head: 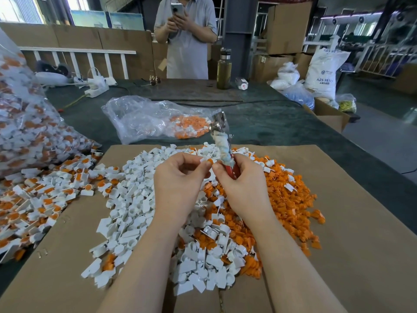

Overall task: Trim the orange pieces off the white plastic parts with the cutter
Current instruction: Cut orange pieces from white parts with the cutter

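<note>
On the green table, a sheet of cardboard is lying under my work, carrying a heap of white parts beside a heap of orange pieces. Above them, my left hand is pinching one small white part with orange on it, fingers curled tight around it. My right hand is gripping the cutter by its red handles, its metal head pointing up and away.
</note>
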`<action>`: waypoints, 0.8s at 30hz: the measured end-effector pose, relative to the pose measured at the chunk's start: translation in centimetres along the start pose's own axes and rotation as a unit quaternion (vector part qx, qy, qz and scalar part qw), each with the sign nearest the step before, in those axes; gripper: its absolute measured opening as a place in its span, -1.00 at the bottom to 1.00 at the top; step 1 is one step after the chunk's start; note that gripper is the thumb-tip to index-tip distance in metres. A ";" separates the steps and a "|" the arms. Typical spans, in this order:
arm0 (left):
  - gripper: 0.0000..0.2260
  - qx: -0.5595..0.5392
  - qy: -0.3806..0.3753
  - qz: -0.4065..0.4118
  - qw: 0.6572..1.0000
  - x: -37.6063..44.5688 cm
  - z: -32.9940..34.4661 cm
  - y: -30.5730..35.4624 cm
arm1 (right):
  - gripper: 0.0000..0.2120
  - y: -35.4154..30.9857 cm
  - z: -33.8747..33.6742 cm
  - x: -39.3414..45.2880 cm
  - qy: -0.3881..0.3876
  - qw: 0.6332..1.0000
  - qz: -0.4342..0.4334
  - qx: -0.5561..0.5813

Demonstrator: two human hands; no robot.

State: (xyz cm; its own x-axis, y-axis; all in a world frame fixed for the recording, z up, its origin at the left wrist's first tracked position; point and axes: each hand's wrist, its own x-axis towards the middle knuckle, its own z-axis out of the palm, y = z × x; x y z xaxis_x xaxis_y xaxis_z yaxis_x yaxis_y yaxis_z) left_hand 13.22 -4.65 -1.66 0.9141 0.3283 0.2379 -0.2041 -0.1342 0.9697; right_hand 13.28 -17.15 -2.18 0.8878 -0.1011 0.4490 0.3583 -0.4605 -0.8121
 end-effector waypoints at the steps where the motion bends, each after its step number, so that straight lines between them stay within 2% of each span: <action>1: -0.88 0.005 -0.001 0.000 1.000 0.0 0.1 0.0 | -0.88 0.0 0.0 0.0 0.006 1.000 -0.002 -0.007; 10: -0.88 0.018 -0.005 0.008 1.000 -0.3 0.3 0.0 | -0.76 -0.1 0.2 -0.1 0.013 1.000 0.020 0.005; 14: -0.87 0.016 -0.011 0.010 1.000 -0.2 0.3 -0.1 | -0.81 -0.1 0.0 0.0 -0.009 1.000 0.023 0.017; 16: -0.89 -0.008 -0.013 -0.002 1.000 0.0 0.1 -0.1 | -0.89 0.0 -0.3 0.1 -0.043 0.998 0.033 0.037; 19: -0.91 -0.100 -0.016 -0.023 0.995 0.5 -0.6 -0.2 | -0.95 0.3 -1.2 0.2 -0.120 0.989 0.054 0.065; 24: -0.94 -0.212 -0.018 -0.040 0.976 1.3 -1.9 -0.5 | -0.88 0.4 -2.1 0.2 -0.234 0.970 0.060 0.034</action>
State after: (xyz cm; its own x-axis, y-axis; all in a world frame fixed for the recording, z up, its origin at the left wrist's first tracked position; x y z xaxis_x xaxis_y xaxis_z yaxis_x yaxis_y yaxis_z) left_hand 13.85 -2.38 -1.68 0.9433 0.2871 0.1665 -0.2517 0.2919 0.9227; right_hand 13.00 -19.17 -1.67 0.9524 0.2684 0.1444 0.2484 -0.4096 -0.8778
